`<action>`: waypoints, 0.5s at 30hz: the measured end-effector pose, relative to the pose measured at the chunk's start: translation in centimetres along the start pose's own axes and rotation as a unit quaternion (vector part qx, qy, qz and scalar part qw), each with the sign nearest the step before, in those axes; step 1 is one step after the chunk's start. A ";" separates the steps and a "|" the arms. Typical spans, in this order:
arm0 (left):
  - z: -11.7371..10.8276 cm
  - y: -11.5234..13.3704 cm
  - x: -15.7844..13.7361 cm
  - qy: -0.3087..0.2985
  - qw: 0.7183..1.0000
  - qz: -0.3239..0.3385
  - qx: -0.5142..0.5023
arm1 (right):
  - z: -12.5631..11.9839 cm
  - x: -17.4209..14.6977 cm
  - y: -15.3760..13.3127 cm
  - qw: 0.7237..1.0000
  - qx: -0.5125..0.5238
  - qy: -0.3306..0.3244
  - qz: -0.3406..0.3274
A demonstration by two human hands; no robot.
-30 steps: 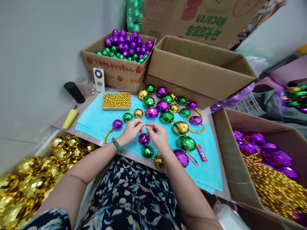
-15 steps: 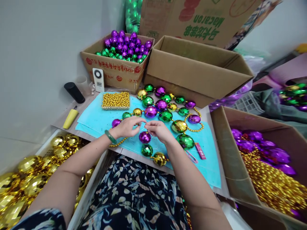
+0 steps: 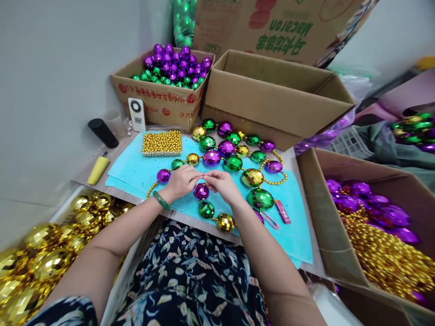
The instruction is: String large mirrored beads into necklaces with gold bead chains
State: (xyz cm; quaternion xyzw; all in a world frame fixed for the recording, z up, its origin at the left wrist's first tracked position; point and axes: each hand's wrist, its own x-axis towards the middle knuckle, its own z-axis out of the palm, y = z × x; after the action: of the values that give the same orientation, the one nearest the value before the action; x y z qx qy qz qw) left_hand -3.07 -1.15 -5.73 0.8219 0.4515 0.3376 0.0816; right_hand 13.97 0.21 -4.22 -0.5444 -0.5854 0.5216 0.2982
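My left hand (image 3: pixel 184 182) and my right hand (image 3: pixel 222 184) meet fingertip to fingertip, both pinched on a thin pale thread (image 3: pixel 200 179). Just below them lies a purple faceted bead (image 3: pixel 201 191), followed by a green bead (image 3: pixel 206 209) and a gold bead (image 3: pixel 225 222) on the same strand. Beyond my hands, the bead garland (image 3: pixel 233 163) loops over a blue cloth (image 3: pixel 292 235) in purple, green and gold. Small gold beads (image 3: pixel 274 182) form a ring at its right. My fingers hide the thread's ends.
A clear tray of small gold beads (image 3: pixel 162 143) sits behind my left hand. Cardboard boxes (image 3: pixel 278 97) line the back; another box (image 3: pixel 326 226) stands right. A yellow-handled tool (image 3: pixel 98 169), a black cylinder (image 3: pixel 103 132) and a pink packet (image 3: pixel 282 212) lie around. Large gold balls (image 3: pixel 44 235) fill a bin at left.
My left hand has turned and closed, its fingertips coming together with my right hand's at the thread. The view has shifted slightly.
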 end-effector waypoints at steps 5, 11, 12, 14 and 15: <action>-1.4 0.1 1.3 -0.137 0.976 -0.166 -0.041 | -0.4 -0.1 -0.5 0.985 -0.145 0.061 -0.067; -1.2 -0.6 1.8 -0.252 0.767 -0.411 -0.424 | 0.9 -2.0 -1.3 0.924 -0.335 0.132 -0.128; -1.1 -0.5 1.7 -0.240 0.739 -0.432 -0.457 | 1.3 -2.5 -1.3 0.918 -0.348 0.140 -0.129; -0.8 -0.2 1.5 -0.208 0.698 -0.461 -0.508 | 2.1 -3.4 -1.1 0.908 -0.367 0.145 -0.138; -0.7 -0.1 1.5 -0.196 0.681 -0.468 -0.528 | 2.5 -3.9 -0.9 0.904 -0.375 0.146 -0.146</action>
State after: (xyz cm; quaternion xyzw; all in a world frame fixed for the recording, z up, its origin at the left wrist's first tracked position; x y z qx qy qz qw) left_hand -3.01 -0.05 -4.51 0.3711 0.4977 0.2691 0.7363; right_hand 12.26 -4.10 -3.23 -0.5944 -0.7608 0.1284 0.2268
